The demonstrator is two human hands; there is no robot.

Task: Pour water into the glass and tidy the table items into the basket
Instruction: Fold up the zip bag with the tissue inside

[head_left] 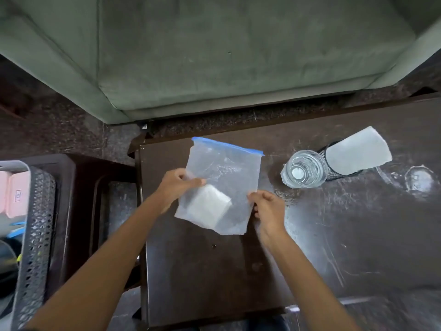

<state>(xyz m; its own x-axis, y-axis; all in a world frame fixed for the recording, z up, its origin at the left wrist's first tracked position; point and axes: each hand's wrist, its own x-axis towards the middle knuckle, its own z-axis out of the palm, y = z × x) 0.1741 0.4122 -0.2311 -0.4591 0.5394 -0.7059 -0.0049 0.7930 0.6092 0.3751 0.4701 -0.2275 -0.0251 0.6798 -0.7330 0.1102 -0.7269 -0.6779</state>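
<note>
A: What's in your hands?

B: You're holding a clear plastic zip bag (223,177) with a blue seal strip, above the near-left part of the dark desk (334,235). Your left hand (175,185) is pinched closed on the bag's left edge, thumb on top. Your right hand (267,206) is closed on its lower right edge, fingers curled round the film.

A: Bag shape, texture?

B: Flat rectangle, thin crinkly film, slightly cloudy. A pale folded square (208,206) sits inside the lower half; can't tell the material.

A: Which way does it point?

B: Long axis runs away from you, tilted a bit to the right. Blue seal end is far, toward the green sofa (214,56); the closed bottom is nearest you.

A: Glass?

B: Clear glass (304,170) stands upright on the desk, right of the bag, with a faceted base and a round rim. Can't tell the water level from above. It's just beside a black mesh cup (334,161), maybe touching. The cup has a pale grey sheet (358,151) sticking out of it toward the far right.

A: Desk surface?

B: Dark brown wood, glossy, scratched, with white smears and a ring mark (420,177) on the right.

A: Basket?

B: Grey perforated basket (38,235) is at the far left, off the desk, on a dark stool. There's a pink item (14,192) inside.
</note>
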